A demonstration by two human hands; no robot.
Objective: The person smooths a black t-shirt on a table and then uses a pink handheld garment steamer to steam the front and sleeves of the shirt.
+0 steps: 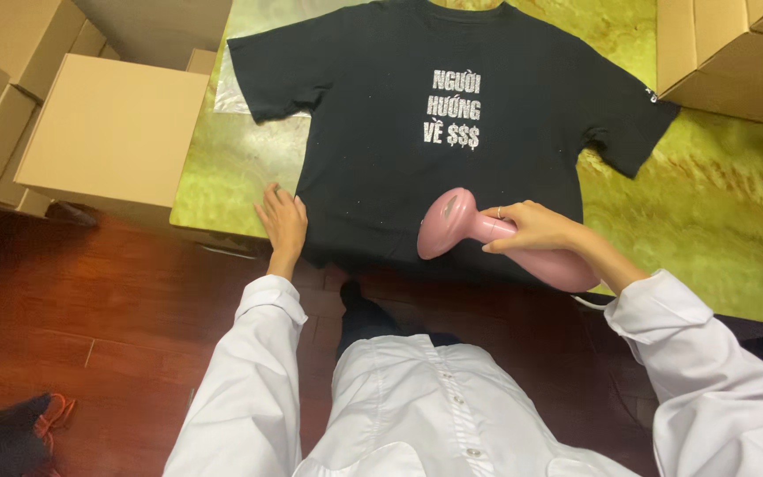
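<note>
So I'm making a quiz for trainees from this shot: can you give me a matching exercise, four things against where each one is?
Things:
1. left hand
2. right hand
3. pink steamer
4. cardboard box

Places:
A. resting on the lower part of the black T-shirt
B. beside the green table, left of the shirt
C. gripping the steamer's handle
D. flat on the shirt's lower left edge

Pairs: 1-D, 2-C, 3-A, 4-B

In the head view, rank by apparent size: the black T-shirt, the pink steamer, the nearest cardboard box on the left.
1. Black T-shirt, largest.
2. Cardboard box.
3. Pink steamer, smallest, held in the right hand.
</note>
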